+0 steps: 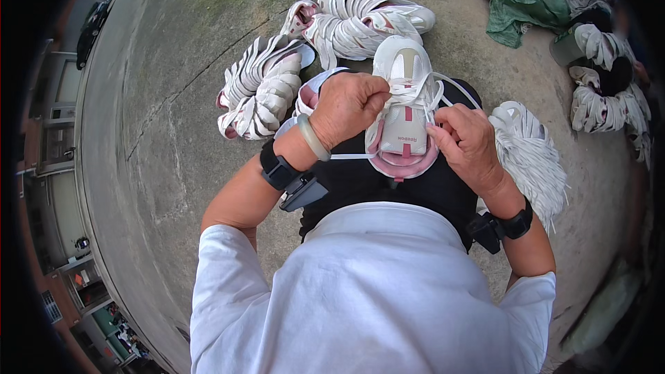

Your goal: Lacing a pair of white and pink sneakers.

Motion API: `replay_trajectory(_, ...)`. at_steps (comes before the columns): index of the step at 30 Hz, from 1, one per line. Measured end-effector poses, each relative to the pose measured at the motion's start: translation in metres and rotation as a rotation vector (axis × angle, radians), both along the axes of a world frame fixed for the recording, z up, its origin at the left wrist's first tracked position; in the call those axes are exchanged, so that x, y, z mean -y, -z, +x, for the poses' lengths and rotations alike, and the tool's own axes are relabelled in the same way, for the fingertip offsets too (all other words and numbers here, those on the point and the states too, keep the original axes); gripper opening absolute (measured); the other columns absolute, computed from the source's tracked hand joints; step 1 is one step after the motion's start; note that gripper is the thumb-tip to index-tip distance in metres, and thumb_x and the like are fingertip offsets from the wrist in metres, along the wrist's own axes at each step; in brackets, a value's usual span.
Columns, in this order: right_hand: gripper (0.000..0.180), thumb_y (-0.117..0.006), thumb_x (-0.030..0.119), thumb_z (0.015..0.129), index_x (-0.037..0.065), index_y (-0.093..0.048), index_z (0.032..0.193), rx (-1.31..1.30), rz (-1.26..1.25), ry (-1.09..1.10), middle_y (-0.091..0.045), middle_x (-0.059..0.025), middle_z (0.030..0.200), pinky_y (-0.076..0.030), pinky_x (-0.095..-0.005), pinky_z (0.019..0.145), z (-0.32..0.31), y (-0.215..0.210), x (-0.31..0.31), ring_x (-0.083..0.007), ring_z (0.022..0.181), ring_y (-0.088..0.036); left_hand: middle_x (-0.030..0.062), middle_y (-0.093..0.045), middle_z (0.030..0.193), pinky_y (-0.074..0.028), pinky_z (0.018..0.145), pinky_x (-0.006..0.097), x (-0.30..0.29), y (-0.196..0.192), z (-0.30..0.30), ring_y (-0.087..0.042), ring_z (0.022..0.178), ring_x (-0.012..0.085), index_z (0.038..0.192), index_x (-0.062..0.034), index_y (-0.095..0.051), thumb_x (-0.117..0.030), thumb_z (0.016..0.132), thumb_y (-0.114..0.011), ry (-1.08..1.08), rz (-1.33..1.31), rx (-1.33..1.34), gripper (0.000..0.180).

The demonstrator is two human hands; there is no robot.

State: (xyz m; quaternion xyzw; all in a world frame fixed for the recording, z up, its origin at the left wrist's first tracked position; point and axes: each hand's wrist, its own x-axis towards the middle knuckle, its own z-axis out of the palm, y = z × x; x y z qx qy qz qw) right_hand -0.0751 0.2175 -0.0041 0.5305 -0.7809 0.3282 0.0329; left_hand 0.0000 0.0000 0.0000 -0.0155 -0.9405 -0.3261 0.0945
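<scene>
White T-shirt point(374, 291) fabric fills the lower middle of the frame, with dark trousers point(332, 197) showing just above its hem. Both forearms carry black straps, one on the left wrist point(277, 168) and one on the right point(518, 221); a pale bangle point(312, 137) circles the left wrist too. At the centre, a white-and-pink shoe point(405, 133) lies over the lap, toe toward the top of the frame. The left hand point(352, 107) has a narrow grip, thumb and fingers pinching the white laces point(405, 90) at the shoe's left side. The right hand point(467, 145) also has a narrow grip, pinched on lace at the shoe's right edge. Another shoe point(306, 99) is partly hidden behind the left hand.

Right of centre lies a bunch of white strands point(530, 156). Beyond, on the concrete ground point(173, 118), white shoe uppers sit nested in a left-hand bundle point(260, 90) and an upper-centre bundle point(367, 24). Green sacking point(516, 0) lies at upper right, more bundles point(599, 107) below it. Buildings point(59, 125) line the far left edge.
</scene>
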Motion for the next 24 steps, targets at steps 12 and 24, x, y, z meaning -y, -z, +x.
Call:
replay_trajectory(12, 0.028, -0.069, 0.014, 0.07, 0.006, -0.043, 0.075, 0.596, -0.007, 0.225, -0.045, -0.0053, 0.065, -0.041, -0.0312, 0.052, 0.01, 0.041, 0.012, -0.019, 0.054, -0.046, 0.0112, -0.049, 0.115, -0.034, 0.087, 0.043, -0.018, 0.028, 0.004, -0.044, 0.107, 0.0333, 0.073, -0.0041, -0.061, -0.005, 0.06, -0.063, 0.186, -0.322, -0.18, 0.013)
replay_trajectory(24, 0.027, -0.07, 0.012, 0.07, 0.005, -0.046, 0.078, 0.706, -0.117, 0.243, -0.046, -0.0035, 0.064, -0.042, -0.0276, 0.052, 0.014, 0.044, 0.017, -0.0136, 0.053, -0.044, 0.0119, -0.048, 0.114, -0.035, 0.09, 0.042, -0.02, 0.032, -0.012, -0.042, 0.111, 0.0334, 0.072, -0.0049, -0.062, -0.001, 0.06, -0.064, 0.258, -0.222, -0.119, 0.013)
